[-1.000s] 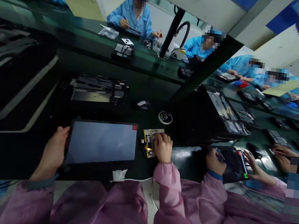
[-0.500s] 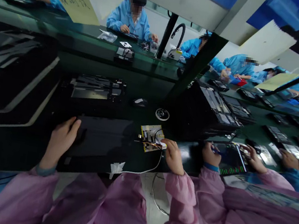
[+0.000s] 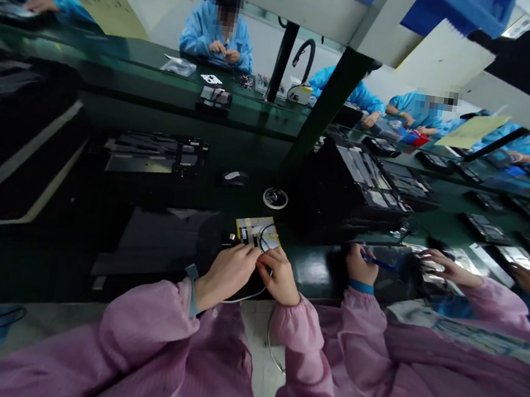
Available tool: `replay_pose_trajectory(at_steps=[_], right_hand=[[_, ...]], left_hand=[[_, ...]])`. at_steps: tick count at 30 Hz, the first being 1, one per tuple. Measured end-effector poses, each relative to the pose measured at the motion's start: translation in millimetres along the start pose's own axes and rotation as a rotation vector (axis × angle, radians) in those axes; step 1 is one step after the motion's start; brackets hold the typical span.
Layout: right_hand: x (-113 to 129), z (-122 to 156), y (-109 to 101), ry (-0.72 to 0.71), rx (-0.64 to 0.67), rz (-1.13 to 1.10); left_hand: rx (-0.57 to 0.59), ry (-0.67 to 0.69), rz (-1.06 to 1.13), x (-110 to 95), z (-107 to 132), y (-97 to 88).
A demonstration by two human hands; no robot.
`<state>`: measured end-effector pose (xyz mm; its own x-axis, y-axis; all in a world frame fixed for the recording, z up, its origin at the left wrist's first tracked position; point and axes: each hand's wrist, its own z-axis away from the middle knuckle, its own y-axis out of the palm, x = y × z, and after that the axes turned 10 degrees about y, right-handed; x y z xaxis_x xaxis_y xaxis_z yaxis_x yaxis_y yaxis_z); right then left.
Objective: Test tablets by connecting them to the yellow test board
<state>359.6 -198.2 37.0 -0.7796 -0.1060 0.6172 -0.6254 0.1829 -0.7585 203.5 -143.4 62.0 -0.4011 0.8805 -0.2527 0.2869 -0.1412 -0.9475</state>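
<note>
left grip (image 3: 229, 271), right grip (image 3: 281, 277) partly hide board (image 3: 253, 228); mouse (image 3: 235, 178) beyond

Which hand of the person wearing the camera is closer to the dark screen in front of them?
Left. The left hand is just beside the right end of the screen; the right hand is farther right, beyond the left one.

Screen (image 3: 168, 237) and mouse (image 3: 235, 178) on bench (image 3: 316, 273)
</note>
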Motion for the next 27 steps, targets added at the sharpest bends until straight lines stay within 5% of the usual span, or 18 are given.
replay_pose_trajectory(at_steps=[3,11,15,19,23,27], right_hand=[[0,-1,6,-0.037,-0.002,-0.014],[-2,1,11,-0.084,0.025,0.017],[-7,-1,-10,0.018,0.017,-0.113],[-6,-29,-23,0.251,-0.061,-0.150],[10,-64,5,0.377,0.091,0.317],[26,-74,37,0.413,0.134,0.469]], left_hand=[[0.037,-0.084,0.001,3,3,-0.1],[0.088,-0.055,-0.006,-3,5,15.7],[0.098,-0.185,0.141,10,14,-14.1],[-0.037,-0.188,0.191,49,10,-43.0],[-0.074,-0.143,-0.003,83,-9,-17.5],[-0.051,-0.074,0.014,92,-12,16.8]])
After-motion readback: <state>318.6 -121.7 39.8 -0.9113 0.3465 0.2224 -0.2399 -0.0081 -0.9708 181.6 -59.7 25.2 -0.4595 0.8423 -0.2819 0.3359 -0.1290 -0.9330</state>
